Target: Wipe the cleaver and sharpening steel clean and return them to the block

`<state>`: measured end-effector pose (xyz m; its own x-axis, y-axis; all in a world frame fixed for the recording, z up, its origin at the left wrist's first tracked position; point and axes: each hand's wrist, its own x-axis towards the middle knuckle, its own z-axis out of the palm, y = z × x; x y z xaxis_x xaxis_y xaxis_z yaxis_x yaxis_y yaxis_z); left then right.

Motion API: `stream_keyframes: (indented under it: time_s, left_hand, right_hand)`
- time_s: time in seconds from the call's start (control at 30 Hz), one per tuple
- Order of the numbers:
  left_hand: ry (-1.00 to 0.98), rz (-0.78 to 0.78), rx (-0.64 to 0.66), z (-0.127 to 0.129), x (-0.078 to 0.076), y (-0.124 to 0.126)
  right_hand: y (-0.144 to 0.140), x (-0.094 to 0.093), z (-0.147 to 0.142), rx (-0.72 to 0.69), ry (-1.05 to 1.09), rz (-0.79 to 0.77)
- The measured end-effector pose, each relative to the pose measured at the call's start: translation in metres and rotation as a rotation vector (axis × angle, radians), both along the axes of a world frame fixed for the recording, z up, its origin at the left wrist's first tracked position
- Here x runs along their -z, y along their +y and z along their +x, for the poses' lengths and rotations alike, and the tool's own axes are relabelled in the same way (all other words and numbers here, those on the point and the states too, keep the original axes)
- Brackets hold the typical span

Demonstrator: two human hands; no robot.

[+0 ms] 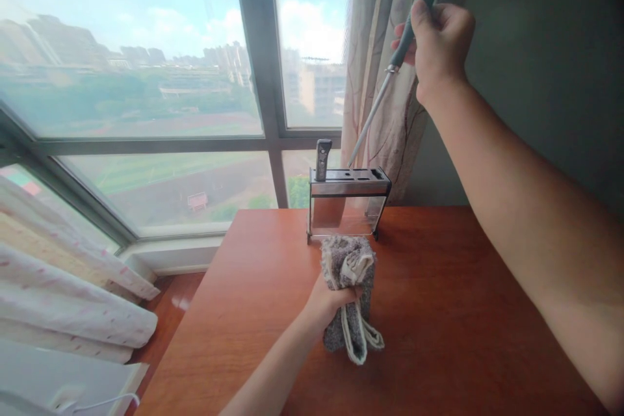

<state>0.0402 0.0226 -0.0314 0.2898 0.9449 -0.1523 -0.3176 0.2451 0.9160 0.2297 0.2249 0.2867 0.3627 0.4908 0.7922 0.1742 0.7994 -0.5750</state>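
Right hand (441, 39) raised, fist closed on the grey handle of a sharpening rod (385, 81), tip at the knife block (347, 201) slots. Left hand (329, 304) grips a bunched grey cloth (348, 279) over the wooden table (439, 325). Big window (146, 78), curtain (385, 45) behind; one knife handle (322, 159) in the block.

Two bare, sleeveless forearms, ringless fingers

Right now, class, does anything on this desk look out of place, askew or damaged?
Nothing is spilled or damaged. The knife block stands upright on the wooden desk with one knife handle seated. The only unusual item is the sharpening steel, held slanted in the right hand, tip at a slot. The left hand grips a grey cloth.
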Motion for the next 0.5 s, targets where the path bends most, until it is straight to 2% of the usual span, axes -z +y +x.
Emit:
stream_keyframes:
  time_s: [0.17,0.37,0.5]
  left_hand:
    - [0.006,-0.016,0.022,-0.002,0.001,0.003]
    - [-0.003,-0.018,0.039,-0.001,-0.009,-0.007]
    - [-0.008,-0.043,0.034,-0.001,-0.006,-0.006]
  right_hand:
    - [0.007,0.005,-0.010,0.001,-0.030,0.013]
    - [0.015,0.028,-0.010,-0.013,-0.055,-0.029]
    - [0.020,0.044,-0.009,-0.040,-0.096,-0.076]
